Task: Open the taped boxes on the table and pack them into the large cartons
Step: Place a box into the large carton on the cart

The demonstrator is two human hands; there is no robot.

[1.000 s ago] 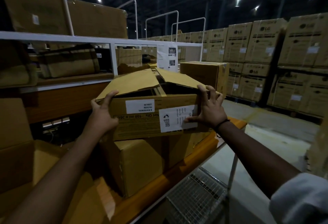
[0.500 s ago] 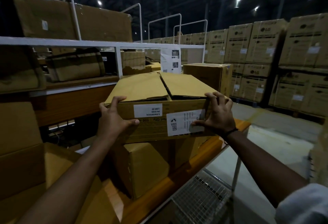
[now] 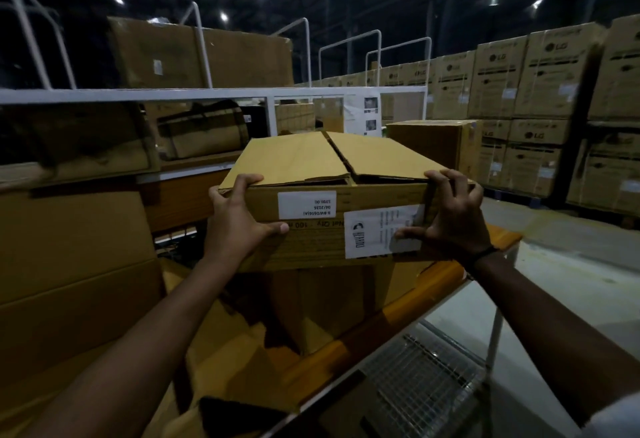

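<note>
Cardboard box (image 3: 301,157), flaps down; left hand (image 3: 235,226), right hand (image 3: 453,219) hold corners.

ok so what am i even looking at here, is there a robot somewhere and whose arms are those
No robot here. One camera sits on a person's head and looks forward and down, so the two arms reaching in are that person's own. The left grip and the right grip are bare hands, each curled over a near top corner of a cardboard box, thumbs on its front. Its top flaps lie almost flat, with an open seam between them. Two white labels are stuck on the front. The box sits above another carton on an orange-edged table; whether it rests on it I cannot tell. Stacked cartons fill the background.
</note>
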